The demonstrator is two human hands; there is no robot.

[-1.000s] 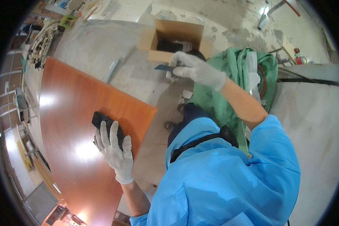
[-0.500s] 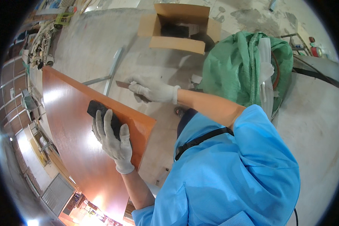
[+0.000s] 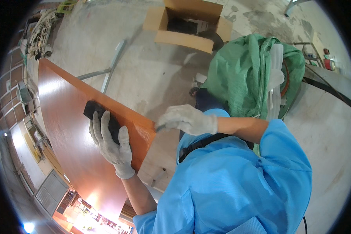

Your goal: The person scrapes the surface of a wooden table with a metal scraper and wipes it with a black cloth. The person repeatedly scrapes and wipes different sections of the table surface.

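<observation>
A large glossy orange-brown panel (image 3: 64, 113) slants across the left, its near corner close to my body. My left hand (image 3: 112, 151), in a whitish glove, holds a black block (image 3: 114, 128) against the panel's face, fingers over it and thumb along its side. At that near corner is my gloved right hand (image 3: 189, 121), closed round a thin, flat, dark strip (image 3: 160, 128). Only a short end of the strip shows beside the panel's edge; my fingers hide the rest. Pale scuffed marks show on the panel's edge by the corner.
An open cardboard box (image 3: 183, 38) with dark things inside stands on the floor ahead. To the right is a bulging green sack (image 3: 238, 74) with whitish plastic on it. A metal bar frame (image 3: 112, 68) lies beyond the panel. Clutter lines the far left.
My right hand has come back toward me with the strip, from beyond the panel's edge to its near corner. The left hand stays on the black block.
</observation>
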